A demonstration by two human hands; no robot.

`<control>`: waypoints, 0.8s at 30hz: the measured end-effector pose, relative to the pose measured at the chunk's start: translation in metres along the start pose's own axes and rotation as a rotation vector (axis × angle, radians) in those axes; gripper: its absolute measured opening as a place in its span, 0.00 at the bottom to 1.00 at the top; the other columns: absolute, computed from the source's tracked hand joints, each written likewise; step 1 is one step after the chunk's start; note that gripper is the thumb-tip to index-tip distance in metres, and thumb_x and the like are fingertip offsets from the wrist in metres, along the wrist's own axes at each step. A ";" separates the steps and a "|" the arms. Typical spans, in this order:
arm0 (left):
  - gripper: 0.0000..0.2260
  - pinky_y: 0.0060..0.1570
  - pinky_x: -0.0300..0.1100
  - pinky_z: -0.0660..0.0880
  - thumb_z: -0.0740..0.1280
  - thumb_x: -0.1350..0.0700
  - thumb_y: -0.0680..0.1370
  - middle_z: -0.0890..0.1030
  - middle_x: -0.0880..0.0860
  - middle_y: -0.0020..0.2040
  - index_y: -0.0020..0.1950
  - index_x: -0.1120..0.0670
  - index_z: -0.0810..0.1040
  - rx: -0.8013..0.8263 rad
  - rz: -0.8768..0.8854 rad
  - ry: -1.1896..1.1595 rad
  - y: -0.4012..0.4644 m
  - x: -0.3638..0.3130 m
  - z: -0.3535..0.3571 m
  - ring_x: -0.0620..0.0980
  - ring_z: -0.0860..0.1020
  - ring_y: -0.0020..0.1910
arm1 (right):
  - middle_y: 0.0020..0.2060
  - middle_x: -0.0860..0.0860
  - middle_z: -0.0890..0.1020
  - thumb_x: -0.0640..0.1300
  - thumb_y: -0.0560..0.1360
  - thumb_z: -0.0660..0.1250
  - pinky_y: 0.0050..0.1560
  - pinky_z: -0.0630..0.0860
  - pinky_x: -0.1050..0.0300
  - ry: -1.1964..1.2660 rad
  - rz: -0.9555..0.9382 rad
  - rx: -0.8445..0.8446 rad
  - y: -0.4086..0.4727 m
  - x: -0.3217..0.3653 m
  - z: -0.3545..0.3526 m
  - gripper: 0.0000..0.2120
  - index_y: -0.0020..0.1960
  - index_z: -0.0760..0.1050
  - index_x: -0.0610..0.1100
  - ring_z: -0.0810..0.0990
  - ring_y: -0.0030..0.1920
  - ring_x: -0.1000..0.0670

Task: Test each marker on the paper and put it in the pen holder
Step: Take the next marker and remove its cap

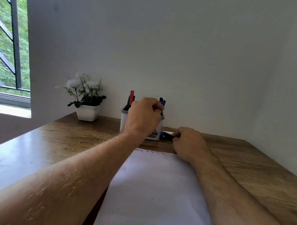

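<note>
Reaching over the far edge of the paper [154, 189], both arms stretch toward the white pen holder [123, 120] that stands against the wall. The left hand [144, 114] is raised in front of the holder's mouth with its fingers curled near the dark markers on the right side; whether it pinches one of them or has just let go I cannot tell, since the knuckles hide the fingertips. A red marker [131, 96] stands upright on the holder's left side, apart from that hand. The right hand [189, 143] rests low on the wooden table [251, 165], just beside the holder's base, its fingers closed round a blue-ended marker [165, 135] that lies nearly flat, probably so it is ready for the next test. Faint scribbles [150, 152] line the paper's far edge (likely earlier tests), so the task looks well along. A potted plant [86, 98] sits to the left, well clear.
</note>
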State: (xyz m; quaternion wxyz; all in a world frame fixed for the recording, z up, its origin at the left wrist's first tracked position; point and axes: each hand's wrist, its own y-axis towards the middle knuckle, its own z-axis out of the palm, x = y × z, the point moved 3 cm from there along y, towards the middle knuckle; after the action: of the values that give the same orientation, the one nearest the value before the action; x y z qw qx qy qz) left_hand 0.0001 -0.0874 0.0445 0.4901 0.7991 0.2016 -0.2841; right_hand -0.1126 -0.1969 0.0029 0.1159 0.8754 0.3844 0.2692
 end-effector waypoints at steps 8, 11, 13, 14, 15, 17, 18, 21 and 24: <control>0.08 0.38 0.23 0.72 0.68 0.61 0.79 0.82 0.43 0.43 0.56 0.51 0.81 0.072 -0.078 -0.108 -0.021 0.011 -0.020 0.36 0.79 0.43 | 0.51 0.50 0.80 0.40 0.82 0.60 0.41 0.71 0.62 0.609 -0.051 -0.132 -0.005 0.026 -0.014 0.10 0.60 0.76 0.44 0.76 0.47 0.53; 0.13 0.51 0.33 0.76 0.72 0.58 0.77 0.83 0.45 0.47 0.61 0.52 0.79 0.258 -0.126 -0.078 -0.024 0.018 -0.020 0.38 0.79 0.47 | 0.44 0.51 0.81 0.42 0.80 0.63 0.40 0.74 0.58 0.776 0.002 -0.100 -0.004 0.029 -0.015 0.09 0.59 0.76 0.45 0.78 0.39 0.54; 0.17 0.53 0.35 0.76 0.74 0.55 0.75 0.82 0.44 0.47 0.63 0.52 0.77 0.437 -0.147 -0.023 -0.026 0.020 -0.016 0.40 0.79 0.48 | 0.42 0.48 0.82 0.41 0.77 0.64 0.36 0.74 0.55 0.874 0.055 -0.080 -0.004 0.028 -0.016 0.11 0.59 0.75 0.44 0.78 0.33 0.52; 0.18 0.54 0.36 0.76 0.75 0.55 0.74 0.82 0.44 0.47 0.63 0.51 0.77 0.511 -0.146 -0.005 -0.027 0.020 -0.013 0.40 0.80 0.49 | 0.42 0.45 0.83 0.40 0.77 0.65 0.33 0.74 0.55 0.929 0.075 -0.073 -0.004 0.027 -0.016 0.12 0.60 0.73 0.44 0.78 0.31 0.50; 0.18 0.57 0.39 0.77 0.75 0.55 0.74 0.82 0.44 0.48 0.63 0.50 0.77 0.554 -0.142 -0.003 -0.028 0.020 -0.011 0.42 0.80 0.50 | 0.41 0.43 0.83 0.39 0.76 0.65 0.30 0.73 0.56 0.986 0.090 -0.064 -0.004 0.026 -0.017 0.13 0.60 0.72 0.45 0.77 0.29 0.50; 0.13 0.59 0.45 0.78 0.74 0.55 0.75 0.84 0.46 0.50 0.59 0.49 0.80 0.565 -0.141 -0.044 -0.027 0.020 -0.010 0.44 0.82 0.52 | 0.41 0.39 0.83 0.37 0.75 0.67 0.29 0.73 0.56 1.096 0.120 -0.050 -0.005 0.025 -0.018 0.18 0.62 0.69 0.46 0.76 0.27 0.50; 0.10 0.57 0.44 0.79 0.73 0.56 0.75 0.85 0.47 0.50 0.56 0.50 0.81 0.562 -0.158 -0.100 -0.028 0.020 -0.011 0.45 0.83 0.51 | 0.40 0.39 0.82 0.36 0.74 0.67 0.29 0.74 0.55 1.144 0.137 -0.049 -0.004 0.024 -0.018 0.20 0.63 0.68 0.46 0.76 0.26 0.50; 0.06 0.47 0.43 0.82 0.71 0.58 0.77 0.85 0.55 0.49 0.53 0.54 0.82 0.571 -0.307 -0.399 -0.029 0.019 -0.014 0.50 0.84 0.46 | 0.35 0.41 0.80 0.31 0.73 0.65 0.29 0.75 0.55 1.274 0.172 -0.079 -0.001 0.020 -0.020 0.24 0.64 0.65 0.49 0.77 0.25 0.49; 0.07 0.42 0.42 0.83 0.72 0.59 0.76 0.85 0.56 0.43 0.54 0.57 0.82 0.536 -0.365 -0.562 -0.029 0.016 -0.015 0.51 0.84 0.41 | 0.33 0.42 0.82 0.28 0.74 0.64 0.29 0.78 0.55 1.363 0.175 -0.099 -0.001 0.018 -0.022 0.23 0.62 0.66 0.50 0.81 0.28 0.45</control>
State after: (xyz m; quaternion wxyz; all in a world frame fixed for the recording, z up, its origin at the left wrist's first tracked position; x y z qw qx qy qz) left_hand -0.0010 -0.0605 0.0198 0.2427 0.7411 0.1173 -0.6149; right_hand -0.1153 -0.1833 0.0276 -0.1338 0.5321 0.2867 0.7853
